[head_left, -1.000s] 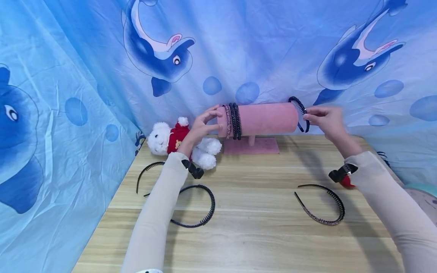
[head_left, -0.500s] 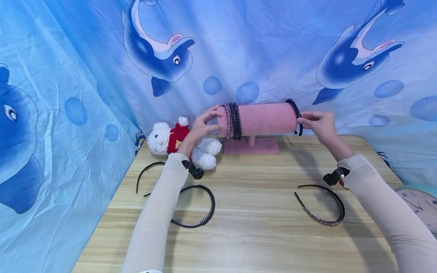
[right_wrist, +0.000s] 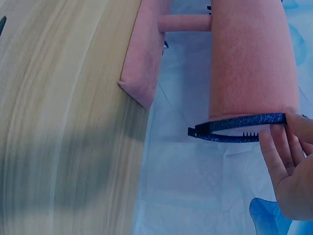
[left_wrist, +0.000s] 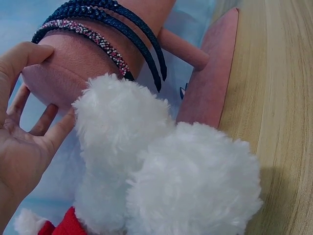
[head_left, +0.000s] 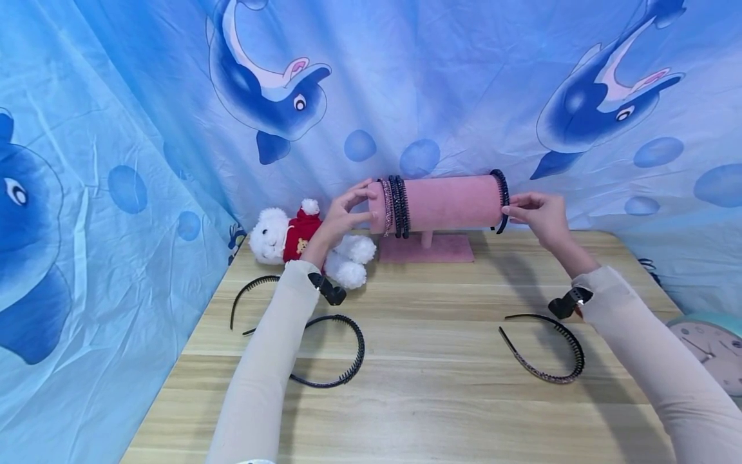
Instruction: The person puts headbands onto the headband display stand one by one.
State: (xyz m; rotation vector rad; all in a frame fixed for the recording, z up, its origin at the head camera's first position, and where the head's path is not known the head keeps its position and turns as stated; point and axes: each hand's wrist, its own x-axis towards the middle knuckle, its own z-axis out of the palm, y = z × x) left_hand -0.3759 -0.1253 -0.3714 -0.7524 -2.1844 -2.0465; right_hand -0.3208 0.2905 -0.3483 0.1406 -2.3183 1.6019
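Reaching over a wood-grain tabletop [head_left: 417, 419], two pale sleeves [head_left: 255, 386] came in from 7 and 4 o'clock, reckoned from the middle of the head view. Nearest lay a dark toothed headband [head_left: 361, 351] at 7 o'clock, partly hidden by the left sleeve, and a speckled headband [head_left: 545, 376] at 4. Beyond, at 8 o'clock, was a thin black headband [head_left: 261, 279], also partly covered. A white teddy bear [head_left: 298, 237] in a red top lay at 9 o'clock. Farther on, at 2 o'clock, stood a pink roll [head_left: 452, 201] above its flat base [head_left: 429, 251]. The left hand [head_left: 341, 218] gripped the roll's 9 o'clock end between thumb and fingers, beside three headbands [head_left: 397, 206] worn around it, one speckled and two dark blue. The right hand [head_left: 545, 216] pinched a dark blue headband [right_wrist: 244, 121] against the roll's 3 o'clock rim, its tips downward; whether it fully encircled the roll was unclear. Farthest hung a blue backdrop [head_left: 382, 77] with dolphins at 11 and 2 o'clock.
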